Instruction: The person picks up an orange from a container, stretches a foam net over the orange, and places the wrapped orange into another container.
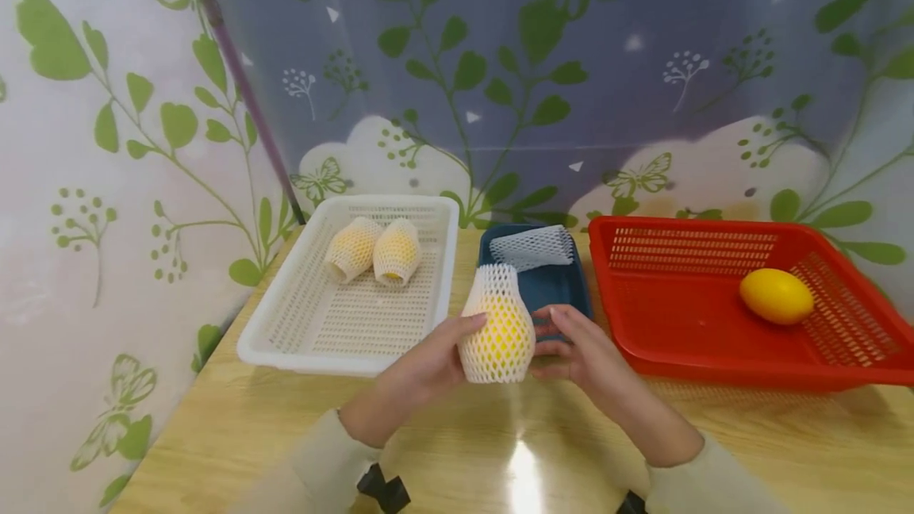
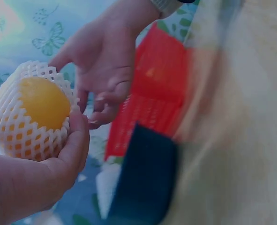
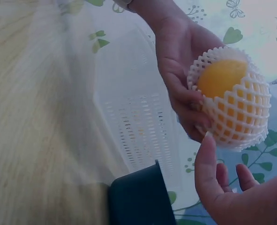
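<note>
Yellow fruit (image 1: 497, 337), sleeved in white foam net (image 1: 498, 278), sits in left hand (image 1: 432, 363), raised in front of the blue tray (image 1: 548, 290). Net narrows above the fruit in head view; both wrist views show a round patch of bare yellow at the net's other end, rest of the fruit showing through the mesh. Left grip: holding the netted fruit, fingers and thumb curved round its side, thumb on the near face. Right hand (image 1: 581, 351) holds nothing, fingers loosely bent and spread, thumb apart, just beside the net's right side; contact or no contact, cannot tell.

Blue tray on table (image 1: 207, 450) between 2 baskets, white foam netting (image 1: 535, 248) lying across its back part; number of pieces, cannot tell. White basket (image 1: 357, 331) on the left has 2 netted fruits near its back, side by side: left netted fruit (image 1: 355, 248), right netted fruit (image 1: 397, 252), yellow visible through both. Red basket (image 1: 678, 320) on the right has 1 bare yellow fruit (image 1: 777, 297), toward its right side. Pale sleeves (image 1: 314, 458) on both arms, black piece (image 1: 383, 489) by left cuff. Behind: purple-blue backdrop (image 1: 643, 101) with green leaf and butterfly print
</note>
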